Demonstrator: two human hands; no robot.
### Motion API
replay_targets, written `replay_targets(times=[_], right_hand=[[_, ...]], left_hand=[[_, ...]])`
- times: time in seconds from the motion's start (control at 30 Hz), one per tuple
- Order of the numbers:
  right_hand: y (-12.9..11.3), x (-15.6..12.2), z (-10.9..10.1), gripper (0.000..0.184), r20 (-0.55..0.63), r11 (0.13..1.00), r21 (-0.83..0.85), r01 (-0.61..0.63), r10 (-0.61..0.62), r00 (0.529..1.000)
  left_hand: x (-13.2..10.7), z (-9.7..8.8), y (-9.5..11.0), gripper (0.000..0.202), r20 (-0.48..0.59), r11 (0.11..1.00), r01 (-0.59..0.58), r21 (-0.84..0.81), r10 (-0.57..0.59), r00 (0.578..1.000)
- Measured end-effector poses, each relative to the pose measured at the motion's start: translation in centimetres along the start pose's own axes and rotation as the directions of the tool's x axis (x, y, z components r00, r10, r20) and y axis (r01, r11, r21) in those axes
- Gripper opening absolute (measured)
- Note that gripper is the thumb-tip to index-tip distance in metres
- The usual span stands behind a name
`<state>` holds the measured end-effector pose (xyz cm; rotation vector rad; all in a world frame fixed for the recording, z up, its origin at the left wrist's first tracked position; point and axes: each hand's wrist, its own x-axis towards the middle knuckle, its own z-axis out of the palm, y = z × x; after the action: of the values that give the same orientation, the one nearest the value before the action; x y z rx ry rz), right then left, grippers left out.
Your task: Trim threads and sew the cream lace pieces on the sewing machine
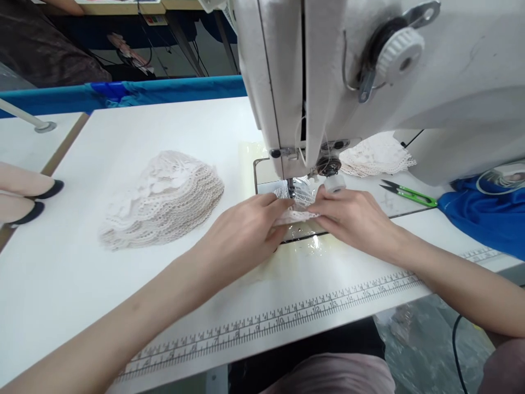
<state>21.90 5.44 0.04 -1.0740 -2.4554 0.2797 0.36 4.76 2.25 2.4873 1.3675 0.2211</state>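
Observation:
A white lace piece (298, 214) lies under the presser foot (291, 187) of the sewing machine (283, 82). My left hand (256, 221) grips its left side, fingers bent down onto the cloth just left of the foot. On the other side my right hand (348, 216) pinches the lace's right edge between thumb and fingers, close to the needle area. Part of the lace is hidden under my fingers. To the left, a stack of white lace pieces (172, 197) rests on the table, apart from my hands.
More lace (375, 155) lies behind the needle area. Green thread snips (410, 193) and a blue cloth (484, 213) sit at the right. A printed ruler (262, 327) runs along the table's front edge. At the far left are two pale, black-tipped shapes (30, 194).

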Motion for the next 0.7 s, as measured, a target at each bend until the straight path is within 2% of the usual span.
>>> replay_targets(times=[0.07,0.13,0.33,0.5,0.57,0.6,0.67,0.7], right_hand=[[0.2,0.0,0.5,0.022,-0.163,1.0,-0.028,0.001,-0.005,0.987],[0.3,0.2,0.7,0.021,-0.248,1.0,-0.008,-0.007,0.005,0.969],[0.2,0.9,0.8,0.019,-0.226,0.997,0.059,-0.055,0.067,0.972],[0.2,1.0,0.8,0.015,-0.182,0.995,0.075,-0.066,0.079,0.98],[0.1,0.8,0.7,0.016,-0.142,0.997,0.074,-0.028,0.039,0.989],[0.0,0.7,0.7,0.017,-0.118,0.998,0.054,0.011,-0.004,0.993],[-0.1,0.3,0.6,0.018,-0.083,0.992,-0.042,0.121,-0.124,0.989],[-0.2,0.1,0.6,0.018,-0.075,0.978,-0.103,0.179,-0.188,0.979]], left_hand=[[1.1,-0.1,-0.4,0.018,0.028,0.999,0.014,-0.041,-0.013,1.0],[1.9,-0.4,-0.9,0.021,0.041,0.994,0.037,-0.101,-0.033,0.999],[2.6,-1.2,-1.7,0.037,0.112,0.928,0.014,-0.372,0.03,0.993],[2.2,-1.2,-1.9,0.042,0.078,0.902,-0.011,-0.432,0.049,0.996],[1.6,-0.6,-2.0,0.042,0.02,0.929,-0.108,-0.354,0.123,0.992],[1.2,-0.2,-1.9,0.039,-0.03,0.948,-0.184,-0.26,0.183,0.983],[0.1,0.8,-1.7,0.028,-0.153,0.944,-0.327,0.043,0.33,0.932],[-0.5,1.3,-1.4,0.022,-0.201,0.909,-0.356,0.218,0.399,0.895]])
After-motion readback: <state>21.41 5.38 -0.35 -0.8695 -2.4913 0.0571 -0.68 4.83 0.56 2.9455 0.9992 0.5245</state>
